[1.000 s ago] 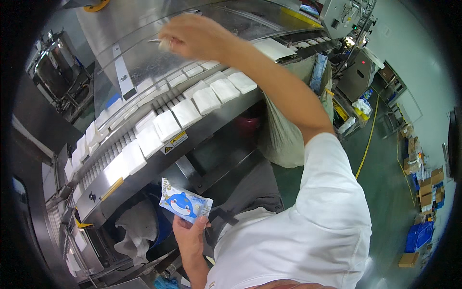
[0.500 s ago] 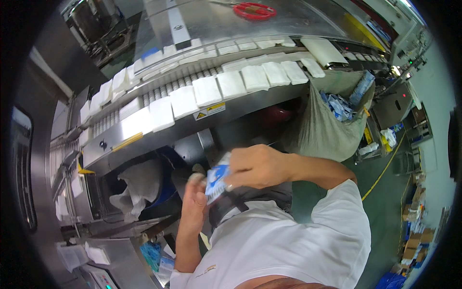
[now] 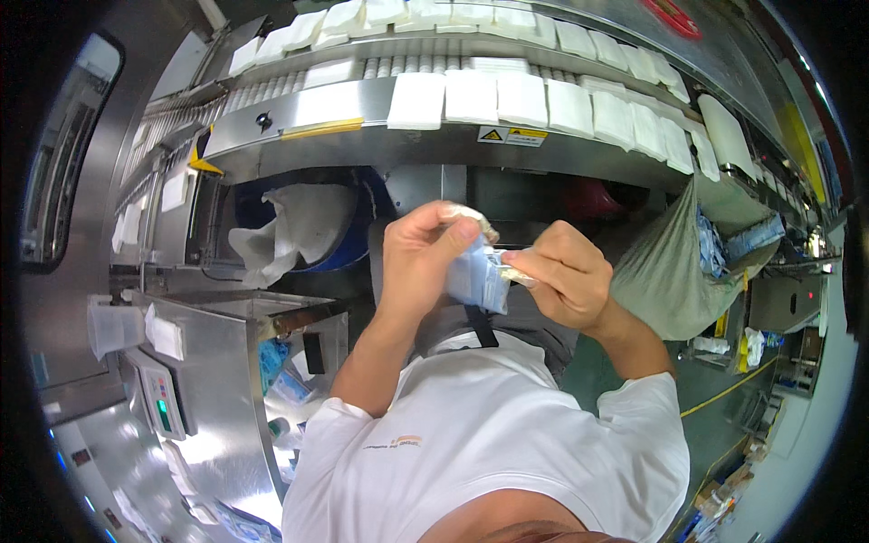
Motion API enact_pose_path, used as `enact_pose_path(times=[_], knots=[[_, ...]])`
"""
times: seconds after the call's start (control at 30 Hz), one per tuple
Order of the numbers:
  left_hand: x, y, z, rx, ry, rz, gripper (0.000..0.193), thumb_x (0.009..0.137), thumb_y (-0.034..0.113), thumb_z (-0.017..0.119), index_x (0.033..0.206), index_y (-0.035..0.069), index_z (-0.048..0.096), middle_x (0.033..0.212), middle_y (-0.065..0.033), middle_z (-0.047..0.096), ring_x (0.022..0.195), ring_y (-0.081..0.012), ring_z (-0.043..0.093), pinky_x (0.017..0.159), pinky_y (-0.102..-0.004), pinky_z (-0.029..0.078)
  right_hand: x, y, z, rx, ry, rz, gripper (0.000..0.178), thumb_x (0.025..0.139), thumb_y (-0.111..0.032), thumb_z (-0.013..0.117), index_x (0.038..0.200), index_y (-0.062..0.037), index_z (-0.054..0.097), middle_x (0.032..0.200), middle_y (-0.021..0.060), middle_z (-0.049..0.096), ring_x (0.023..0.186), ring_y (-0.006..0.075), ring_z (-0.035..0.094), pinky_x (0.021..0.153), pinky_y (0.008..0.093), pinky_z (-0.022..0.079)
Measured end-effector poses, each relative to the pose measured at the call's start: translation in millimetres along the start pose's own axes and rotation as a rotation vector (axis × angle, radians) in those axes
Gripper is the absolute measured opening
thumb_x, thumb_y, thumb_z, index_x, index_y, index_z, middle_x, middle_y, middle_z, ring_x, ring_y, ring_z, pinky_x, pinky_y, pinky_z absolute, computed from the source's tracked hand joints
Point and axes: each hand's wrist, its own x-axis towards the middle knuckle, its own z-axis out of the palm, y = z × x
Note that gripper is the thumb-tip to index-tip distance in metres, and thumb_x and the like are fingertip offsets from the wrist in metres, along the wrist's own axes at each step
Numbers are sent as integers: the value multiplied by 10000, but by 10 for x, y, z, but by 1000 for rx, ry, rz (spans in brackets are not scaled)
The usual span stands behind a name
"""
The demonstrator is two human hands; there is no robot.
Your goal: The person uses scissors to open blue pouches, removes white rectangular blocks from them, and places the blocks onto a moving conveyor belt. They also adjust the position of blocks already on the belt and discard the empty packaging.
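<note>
In front of my waist, both hands hold a small light-blue plastic packet (image 3: 477, 281). My left hand (image 3: 418, 258) grips it from the left, thumb and fingers closed on its upper part. My right hand (image 3: 572, 276) pinches the right edge near the top. Whitish coverings show on some fingertips of both hands. Whether the packet is sealed or torn at that edge, I cannot tell. Beyond the hands, folded white sheets (image 3: 521, 100) lie in a row along the front ledge of a metal roller conveyor (image 3: 335, 113).
A blue bin (image 3: 364, 226) with white material in it stands under the conveyor. At right hangs a greenish sack (image 3: 674, 271) with blue packets inside. To the left is a metal cabinet (image 3: 213, 362) with a scale (image 3: 158, 398) on it. A red-handled tool (image 3: 672, 16) lies far right.
The view has turned left, so the conveyor and sack appear farther right. The packet has turned, its bold blue print no longer facing up, and my right hand now pinches its right edge.
</note>
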Motion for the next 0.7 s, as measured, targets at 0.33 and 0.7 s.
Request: enact_pose_path(times=[0.33,0.7], knots=[[309,146,-431,-58,267,211,169,1008,187,692,996,18,690,926,-95,747,847,-144,702,772,-292,569,-532,-52,59,74,-149,234,251,730,26,800,979,17,772,875,100,651,758,255,615,626,324,499],[131,-30,-35,315,-77,286,160,869,52,817,977,-9,716,1023,-45,684,904,-109,636,782,-250,508,125,-11,-53,161,-284,535,367,839,-128,793,1169,-19,677,1065,129,694,903,279,698,767,363,562]])
